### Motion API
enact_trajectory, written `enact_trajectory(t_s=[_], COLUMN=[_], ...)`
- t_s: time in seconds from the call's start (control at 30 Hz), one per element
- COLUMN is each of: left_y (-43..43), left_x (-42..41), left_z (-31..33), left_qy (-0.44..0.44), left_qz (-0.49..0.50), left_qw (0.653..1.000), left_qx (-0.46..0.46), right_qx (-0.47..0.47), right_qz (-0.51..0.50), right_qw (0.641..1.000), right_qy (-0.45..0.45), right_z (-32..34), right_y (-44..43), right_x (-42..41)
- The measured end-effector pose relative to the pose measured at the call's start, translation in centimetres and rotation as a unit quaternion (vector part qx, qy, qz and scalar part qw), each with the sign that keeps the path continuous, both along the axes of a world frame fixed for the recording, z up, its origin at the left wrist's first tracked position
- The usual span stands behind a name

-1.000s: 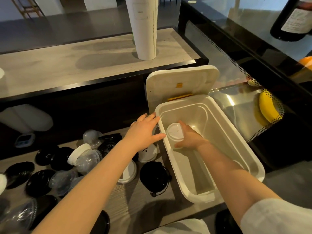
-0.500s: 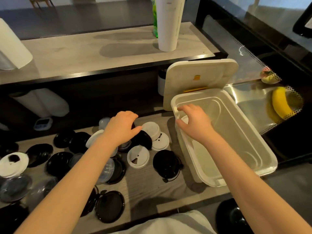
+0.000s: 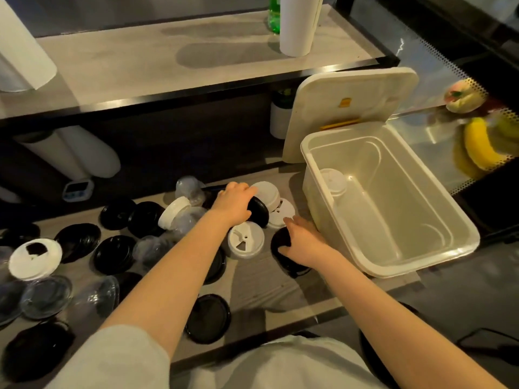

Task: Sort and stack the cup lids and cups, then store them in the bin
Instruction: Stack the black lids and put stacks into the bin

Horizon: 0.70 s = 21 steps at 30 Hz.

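The white bin (image 3: pixel 460 237) stands open at the right, its hinged lid (image 3: pixel 348 108) tipped back. Inside, a stack of white lids (image 3: pixel 332 182) leans on the left wall. Several black, white and clear lids lie scattered over the counter (image 3: pixel 252 287). My left hand (image 3: pixel 234 203) curls over a tilted black lid (image 3: pixel 259 213), next to a white domed lid (image 3: pixel 268 193). My right hand (image 3: pixel 302 240) grips another black lid (image 3: pixel 282 242) just left of the bin, thumb and fingers round its rim. A flat white lid (image 3: pixel 245 242) lies between my arms.
A raised shelf (image 3: pixel 168 68) runs behind, carrying a white paper roll (image 3: pixel 297 23) and a green bottle (image 3: pixel 273 18). Under it lie white rolls (image 3: pixel 84 153) and a small timer (image 3: pixel 77 189). A banana (image 3: pixel 477 147) lies in the display case at right.
My right hand left the white lids in the bin, came out and took hold of a black lid. My left hand moved from the bin's rim to the lids. The view tilted down.
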<state>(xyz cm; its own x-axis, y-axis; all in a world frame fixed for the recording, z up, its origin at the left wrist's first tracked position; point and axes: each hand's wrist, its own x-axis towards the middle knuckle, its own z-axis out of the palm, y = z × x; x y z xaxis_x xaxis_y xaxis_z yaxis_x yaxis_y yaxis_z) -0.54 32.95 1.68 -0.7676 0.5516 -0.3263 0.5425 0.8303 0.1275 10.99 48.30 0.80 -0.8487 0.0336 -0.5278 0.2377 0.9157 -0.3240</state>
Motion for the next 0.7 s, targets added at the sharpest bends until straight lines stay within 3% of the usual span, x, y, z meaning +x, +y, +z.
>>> enact_trajectory(t_s=[0.13, 0.33, 0.5, 0.7], left_y=[1.0, 0.0, -2.0, -4.0], left_x=[-0.2, 0.3, 1.7, 4.6], left_z=[-0.7, -0.2, 1.7, 2.3], left_qy=[0.026, 0.062, 0.018, -0.027], left_qz=[-0.03, -0.018, 0.125, 0.271], left_qw=[0.999, 0.996, 0.965, 0.892], left_qx=[-0.025, 0.057, 0.23, 0.361], right_qx=[0.031, 0.001, -0.125, -0.223], right_qz=[-0.011, -0.029, -0.095, -0.197], right_qw=[0.997, 1.0, 0.986, 0.934], right_qy=[-0.069, -0.009, 0.06, 0.197], right_z=[-2.0, -2.9, -3.7, -2.4], right_y=[0.2, 0.6, 1.4, 0.9], right_x=[0.8, 1.5, 2.3, 2.6])
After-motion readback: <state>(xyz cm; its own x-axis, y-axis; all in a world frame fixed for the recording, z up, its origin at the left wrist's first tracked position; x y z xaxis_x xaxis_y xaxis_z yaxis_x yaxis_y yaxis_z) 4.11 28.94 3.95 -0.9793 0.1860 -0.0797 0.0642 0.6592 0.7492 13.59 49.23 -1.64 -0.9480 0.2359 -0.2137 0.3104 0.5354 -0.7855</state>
